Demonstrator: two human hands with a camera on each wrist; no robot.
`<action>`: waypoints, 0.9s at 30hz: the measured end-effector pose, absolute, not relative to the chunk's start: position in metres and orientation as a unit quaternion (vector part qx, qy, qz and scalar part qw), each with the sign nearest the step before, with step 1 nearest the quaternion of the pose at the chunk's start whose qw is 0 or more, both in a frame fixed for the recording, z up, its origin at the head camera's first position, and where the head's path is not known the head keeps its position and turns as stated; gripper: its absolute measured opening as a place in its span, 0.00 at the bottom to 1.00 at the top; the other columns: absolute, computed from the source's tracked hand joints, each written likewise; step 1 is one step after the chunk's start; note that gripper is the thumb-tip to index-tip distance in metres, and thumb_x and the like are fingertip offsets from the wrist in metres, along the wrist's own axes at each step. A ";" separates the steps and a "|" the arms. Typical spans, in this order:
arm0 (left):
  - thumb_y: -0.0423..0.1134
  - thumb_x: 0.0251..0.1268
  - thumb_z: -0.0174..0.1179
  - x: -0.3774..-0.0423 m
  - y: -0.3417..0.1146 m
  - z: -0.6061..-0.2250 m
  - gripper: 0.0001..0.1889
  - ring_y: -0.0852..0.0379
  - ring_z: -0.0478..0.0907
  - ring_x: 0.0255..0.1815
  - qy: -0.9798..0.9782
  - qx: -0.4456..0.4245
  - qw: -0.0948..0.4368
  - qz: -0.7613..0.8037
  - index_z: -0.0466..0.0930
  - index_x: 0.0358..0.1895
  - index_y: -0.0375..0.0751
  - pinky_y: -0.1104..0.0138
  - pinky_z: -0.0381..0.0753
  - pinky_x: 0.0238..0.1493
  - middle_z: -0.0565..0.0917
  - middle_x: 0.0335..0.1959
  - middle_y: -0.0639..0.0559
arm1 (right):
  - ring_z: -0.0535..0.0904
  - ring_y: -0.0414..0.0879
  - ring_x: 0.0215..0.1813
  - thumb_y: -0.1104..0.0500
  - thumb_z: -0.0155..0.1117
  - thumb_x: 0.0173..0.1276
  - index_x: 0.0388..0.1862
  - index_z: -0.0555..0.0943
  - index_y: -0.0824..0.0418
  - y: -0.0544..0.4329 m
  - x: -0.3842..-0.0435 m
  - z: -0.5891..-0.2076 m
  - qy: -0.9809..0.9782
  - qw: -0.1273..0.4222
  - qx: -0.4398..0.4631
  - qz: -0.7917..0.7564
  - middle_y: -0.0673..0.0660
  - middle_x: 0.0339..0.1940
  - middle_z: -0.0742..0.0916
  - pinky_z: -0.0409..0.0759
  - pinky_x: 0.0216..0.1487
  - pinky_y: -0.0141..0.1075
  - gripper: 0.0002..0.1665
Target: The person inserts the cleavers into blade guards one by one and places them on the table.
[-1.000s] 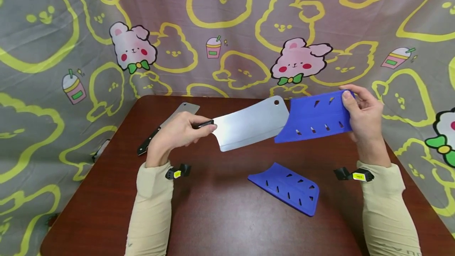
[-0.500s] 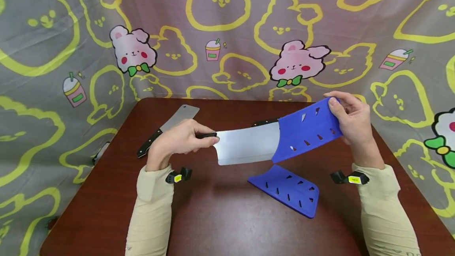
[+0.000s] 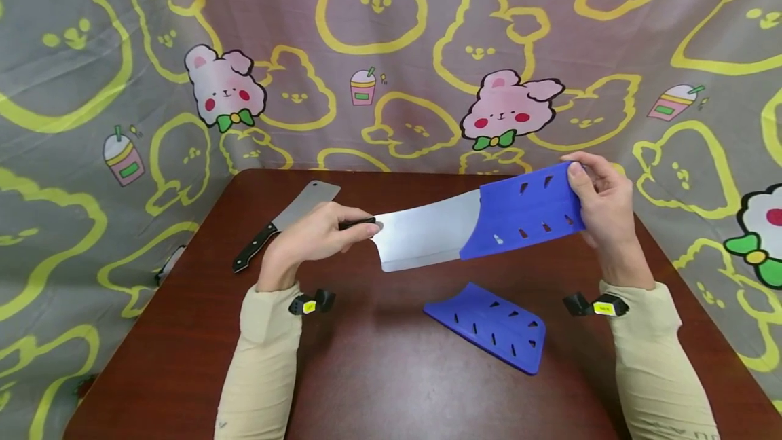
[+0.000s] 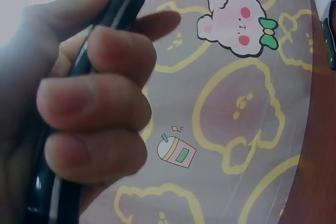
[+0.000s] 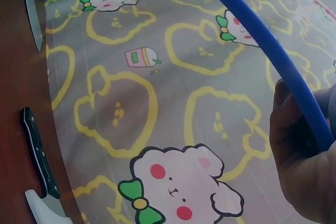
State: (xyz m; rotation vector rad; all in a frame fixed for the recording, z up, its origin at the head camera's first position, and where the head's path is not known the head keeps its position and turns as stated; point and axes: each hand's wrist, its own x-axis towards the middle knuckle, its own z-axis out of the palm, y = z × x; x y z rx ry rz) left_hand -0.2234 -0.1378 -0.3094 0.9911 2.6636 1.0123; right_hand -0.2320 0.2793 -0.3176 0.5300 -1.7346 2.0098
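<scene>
My left hand [image 3: 318, 233] grips the black handle of a cleaver [image 3: 421, 229] held up over the table. In the left wrist view, several fingers curl round that riveted-looking handle [image 4: 58, 198]. The front part of the broad silver blade sits inside a blue slotted blade sheath [image 3: 525, 212], which hides its tip. At the sheath's far end my right hand [image 3: 605, 206] pinches it, thumb in front and fingers behind. The right wrist view catches only the sheath's blue edge [image 5: 257, 35], with the fingers beside it.
Another cleaver [image 3: 302, 206] with a black handle lies at the back left of the brown table [image 3: 366, 372]. A second blue sheath [image 3: 497, 328] lies below the hands. In the right wrist view a black-handled knife [image 5: 39, 150] has a white cover. A patterned curtain [image 3: 403, 32] stands behind.
The sheath has moved left over the cleaver's blade, from its tip one second ago to covering its front part. Over the last half second, cleaver and sheath have tilted upward at the right.
</scene>
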 end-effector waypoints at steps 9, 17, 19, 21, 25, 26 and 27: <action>0.52 0.73 0.55 -0.225 -0.128 -0.312 0.11 0.60 0.67 0.16 0.890 0.324 0.053 0.317 0.82 0.39 0.52 0.65 0.70 0.28 0.70 0.14 0.57 | 0.84 0.39 0.23 0.61 0.57 0.74 0.52 0.79 0.67 0.250 -0.234 -0.329 -0.639 0.173 0.184 0.726 0.51 0.28 0.86 0.81 0.22 0.30 0.13; 0.52 0.73 0.54 -0.226 -0.123 -0.313 0.12 0.60 0.68 0.16 0.890 0.328 0.040 0.314 0.82 0.38 0.50 0.66 0.69 0.29 0.70 0.14 0.57 | 0.84 0.39 0.23 0.59 0.58 0.73 0.53 0.79 0.67 0.251 -0.234 -0.327 -0.652 0.183 0.171 0.716 0.51 0.27 0.86 0.81 0.23 0.29 0.15; 0.52 0.73 0.55 -0.226 -0.123 -0.312 0.13 0.60 0.68 0.16 0.890 0.327 0.041 0.315 0.83 0.38 0.48 0.66 0.69 0.29 0.70 0.14 0.57 | 0.84 0.39 0.23 0.59 0.58 0.73 0.52 0.79 0.67 0.251 -0.234 -0.327 -0.651 0.183 0.174 0.716 0.51 0.27 0.86 0.81 0.22 0.29 0.14; 0.51 0.73 0.55 -0.226 -0.125 -0.312 0.13 0.59 0.69 0.16 0.892 0.321 0.043 0.315 0.82 0.38 0.48 0.65 0.69 0.28 0.70 0.14 0.57 | 0.84 0.39 0.23 0.60 0.57 0.74 0.51 0.79 0.66 0.249 -0.234 -0.328 -0.647 0.181 0.179 0.719 0.51 0.28 0.86 0.80 0.22 0.28 0.13; 0.50 0.73 0.55 -0.225 -0.125 -0.313 0.11 0.59 0.69 0.17 0.896 0.312 0.046 0.313 0.82 0.38 0.49 0.65 0.70 0.28 0.71 0.15 0.57 | 0.83 0.38 0.23 0.61 0.56 0.74 0.50 0.80 0.64 0.244 -0.233 -0.330 -0.641 0.184 0.186 0.722 0.51 0.29 0.86 0.79 0.22 0.27 0.12; 0.50 0.73 0.55 -0.225 -0.123 -0.314 0.11 0.59 0.70 0.17 0.895 0.315 0.047 0.313 0.82 0.38 0.50 0.65 0.70 0.28 0.71 0.15 0.57 | 0.83 0.38 0.23 0.60 0.56 0.74 0.50 0.80 0.65 0.242 -0.233 -0.331 -0.645 0.182 0.186 0.719 0.51 0.29 0.85 0.79 0.22 0.28 0.12; 0.50 0.73 0.55 -0.225 -0.120 -0.314 0.11 0.59 0.70 0.17 0.892 0.320 0.048 0.315 0.82 0.39 0.50 0.65 0.70 0.29 0.71 0.15 0.57 | 0.83 0.38 0.23 0.60 0.56 0.74 0.51 0.80 0.65 0.239 -0.232 -0.332 -0.652 0.177 0.186 0.713 0.51 0.29 0.85 0.80 0.21 0.28 0.12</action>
